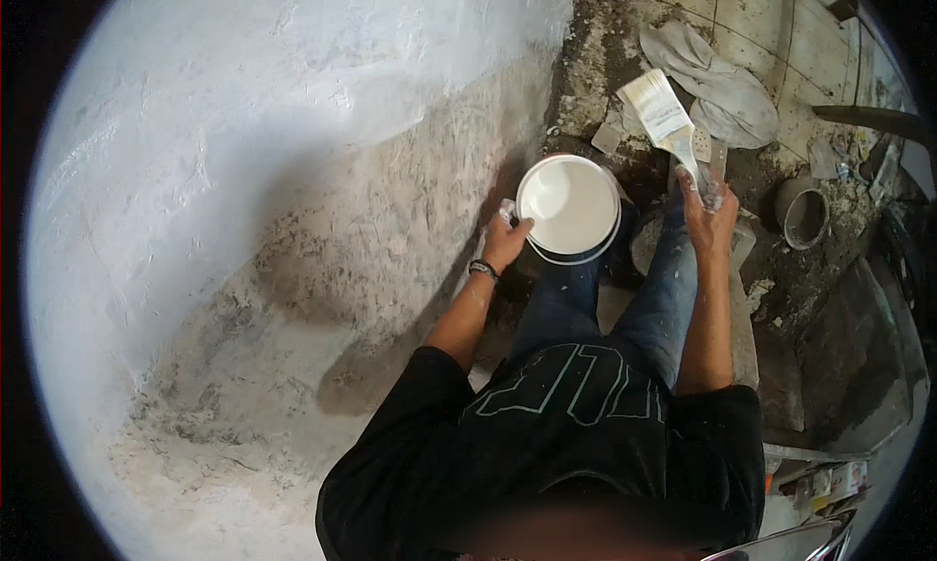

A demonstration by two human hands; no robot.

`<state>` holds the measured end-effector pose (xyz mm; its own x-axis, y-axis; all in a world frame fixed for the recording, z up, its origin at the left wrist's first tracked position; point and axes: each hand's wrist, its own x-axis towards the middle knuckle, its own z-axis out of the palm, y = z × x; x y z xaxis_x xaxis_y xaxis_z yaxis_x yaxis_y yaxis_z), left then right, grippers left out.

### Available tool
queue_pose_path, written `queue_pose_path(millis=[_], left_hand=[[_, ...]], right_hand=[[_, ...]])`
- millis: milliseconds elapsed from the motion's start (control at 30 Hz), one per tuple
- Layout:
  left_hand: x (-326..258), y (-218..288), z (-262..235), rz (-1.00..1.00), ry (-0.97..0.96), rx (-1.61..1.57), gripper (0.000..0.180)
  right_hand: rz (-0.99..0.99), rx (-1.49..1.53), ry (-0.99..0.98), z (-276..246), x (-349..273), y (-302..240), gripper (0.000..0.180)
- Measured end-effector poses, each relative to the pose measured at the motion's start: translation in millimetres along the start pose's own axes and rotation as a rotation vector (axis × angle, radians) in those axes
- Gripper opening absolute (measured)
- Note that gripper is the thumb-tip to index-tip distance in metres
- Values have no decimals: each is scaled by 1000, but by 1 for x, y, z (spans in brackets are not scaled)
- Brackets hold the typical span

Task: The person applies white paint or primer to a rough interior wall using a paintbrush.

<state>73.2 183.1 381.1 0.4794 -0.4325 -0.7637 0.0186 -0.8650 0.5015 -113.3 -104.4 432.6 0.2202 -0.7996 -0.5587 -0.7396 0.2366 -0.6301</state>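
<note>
My left hand (504, 237) grips the left rim of a white bucket (613, 231), its thumb over the edge. White paint (574, 206) lies inside the bucket, which is held above my knees. In my right hand (711, 213) is a wide flat paintbrush (664, 112), fingers closed round its handle. The brush points up and to the left, apart from the bucket, with whitish bristles. White smears mark the fingers of both hands. To my left stands a wall (322, 49), coated white in its upper part and bare, stained and rough lower down.
A crumpled pale cloth (727, 83) lies on the dirty floor beyond the brush. Right of my right hand sits a round grey pot (804, 215). Grimy tiles (752, 10) cover the far floor. A dark panel (869, 351) leans at the right, and small boxes (835, 483) are below it.
</note>
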Motion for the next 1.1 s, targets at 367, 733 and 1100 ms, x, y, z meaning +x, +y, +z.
queue_pose_path(millis=[367, 733, 1100], left_hand=[[5, 15, 4, 45, 134, -20, 26], [14, 4, 38, -35, -30, 206, 26], [11, 33, 70, 143, -132, 183, 28]], right_hand=[[-307, -52, -305, 10, -22, 28, 25], [-105, -140, -565, 34, -22, 60, 29], [242, 225, -225, 46, -10, 140, 41]])
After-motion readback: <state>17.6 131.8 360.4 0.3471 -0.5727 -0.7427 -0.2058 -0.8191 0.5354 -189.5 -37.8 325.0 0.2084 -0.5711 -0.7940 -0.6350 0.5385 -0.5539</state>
